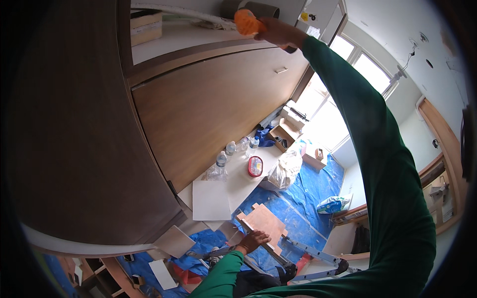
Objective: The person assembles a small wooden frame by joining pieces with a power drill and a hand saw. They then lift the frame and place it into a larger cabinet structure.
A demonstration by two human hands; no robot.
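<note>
My right hand (277, 33) is raised high, closed around an orange tool (247, 23) with a rounded head. A dark end of it shows below the hand; its exact kind I cannot make out. The tool is beside the open upper shelf (184, 43) of a brown cabinet, near a dark rolled tube (256, 9) and a long white strip (189, 11). Low in view, my left hand (254, 242) is closed over the metal top edge of a stepladder (271, 251). A pinkish wooden board (263, 223) lies just beyond that hand.
Water bottles (221, 159), a red-rimmed container (255, 166) and a white panel (211, 200) rest on the pale ledge below the cabinet door (218, 109). Blue sheeting (293, 198) covers the floor, with a white bag (284, 171) on it. Loose panels (174, 242) lie lower left.
</note>
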